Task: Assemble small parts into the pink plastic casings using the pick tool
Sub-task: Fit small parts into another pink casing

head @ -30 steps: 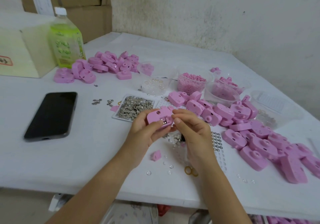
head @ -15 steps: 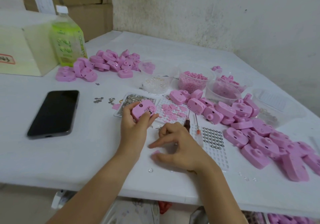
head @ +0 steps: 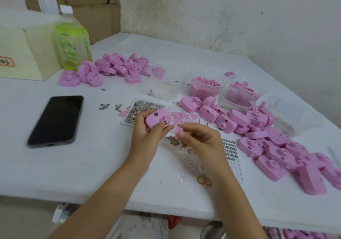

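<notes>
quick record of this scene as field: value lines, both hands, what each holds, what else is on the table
left hand: grips one casing above the table
right hand: pinches a small pink part close beside the casing
pick tool: not visible
right pile: loose casings, right of the hands
far pile: casings by the bottle
phone: flat, screen dark, left of the hands
tray: metal bits, behind the left hand

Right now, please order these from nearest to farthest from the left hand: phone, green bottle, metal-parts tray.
1. Metal-parts tray, just behind the left hand.
2. Phone, on its left.
3. Green bottle, far back left.
</notes>
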